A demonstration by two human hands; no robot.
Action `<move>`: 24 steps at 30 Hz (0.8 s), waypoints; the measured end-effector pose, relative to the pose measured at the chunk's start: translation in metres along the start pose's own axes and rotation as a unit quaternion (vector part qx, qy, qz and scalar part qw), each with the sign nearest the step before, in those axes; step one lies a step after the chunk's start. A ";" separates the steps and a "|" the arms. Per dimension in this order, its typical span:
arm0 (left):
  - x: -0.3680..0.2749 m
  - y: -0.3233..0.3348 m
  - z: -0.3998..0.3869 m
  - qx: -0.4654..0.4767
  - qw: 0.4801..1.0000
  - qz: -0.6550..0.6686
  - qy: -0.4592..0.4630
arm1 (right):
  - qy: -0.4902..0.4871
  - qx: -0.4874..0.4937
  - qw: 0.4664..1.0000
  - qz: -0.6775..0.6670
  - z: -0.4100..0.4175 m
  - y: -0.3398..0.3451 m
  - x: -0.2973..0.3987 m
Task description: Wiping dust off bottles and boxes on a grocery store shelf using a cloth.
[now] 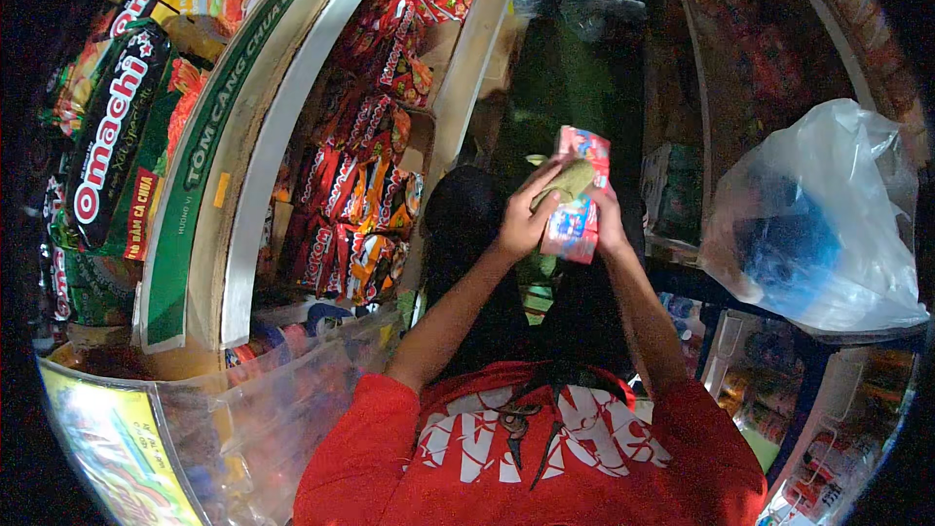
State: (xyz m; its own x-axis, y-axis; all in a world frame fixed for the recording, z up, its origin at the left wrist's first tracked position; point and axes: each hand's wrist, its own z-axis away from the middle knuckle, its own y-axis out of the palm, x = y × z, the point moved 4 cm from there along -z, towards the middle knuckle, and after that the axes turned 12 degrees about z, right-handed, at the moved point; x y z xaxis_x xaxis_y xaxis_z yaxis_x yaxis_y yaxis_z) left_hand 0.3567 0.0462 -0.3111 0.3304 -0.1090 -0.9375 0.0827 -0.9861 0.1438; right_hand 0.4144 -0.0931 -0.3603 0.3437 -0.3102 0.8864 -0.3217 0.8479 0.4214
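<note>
Between my two hands, above my knees, is a flat pink-and-red printed packet (pixel 572 223) with blue patches. My right hand (pixel 608 215) grips its right edge. In my left hand (pixel 527 215) is a crumpled olive-green cloth (pixel 570 183), pressed against the packet's face. The packet stands roughly lengthwise away from me and is slightly blurred. Part of its middle is hidden by the cloth and my left fingers.
Shelves on the left hold red and orange Kokomi noodle packets (pixel 358 190) and Omachi packs (pixel 117 139). A clear plastic-fronted bin (pixel 292 416) stands at lower left. On the right, a white plastic bag (pixel 825 226) with something blue inside rests on a dark-framed stand (pixel 803 380).
</note>
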 end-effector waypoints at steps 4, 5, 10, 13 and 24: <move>0.010 -0.016 -0.001 -0.077 0.997 0.025 0.003 | 0.024 0.081 0.989 0.121 0.009 0.011 0.002; 0.017 -0.024 0.001 -0.119 0.991 0.049 -0.019 | 0.028 0.125 0.981 0.146 0.011 0.016 0.000; 0.011 -0.039 -0.004 -0.192 0.978 0.076 -0.008 | 0.034 0.198 0.960 0.197 0.017 0.025 0.001; 0.008 -0.040 -0.006 -0.207 0.976 0.066 -0.010 | 0.010 0.174 0.965 0.196 0.021 0.030 0.006; 0.029 -0.011 0.002 -0.008 0.995 0.050 -0.089 | -0.023 -0.020 0.996 0.078 0.009 0.014 0.012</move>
State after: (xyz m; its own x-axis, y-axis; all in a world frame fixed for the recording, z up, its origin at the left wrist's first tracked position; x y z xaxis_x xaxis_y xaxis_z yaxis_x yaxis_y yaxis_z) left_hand 0.3630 0.0533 -0.3404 0.1653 -0.2280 -0.9595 0.0738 -0.9673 0.2425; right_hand 0.4066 -0.0891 -0.3424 0.2509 -0.1918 0.9488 -0.3330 0.9032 0.2706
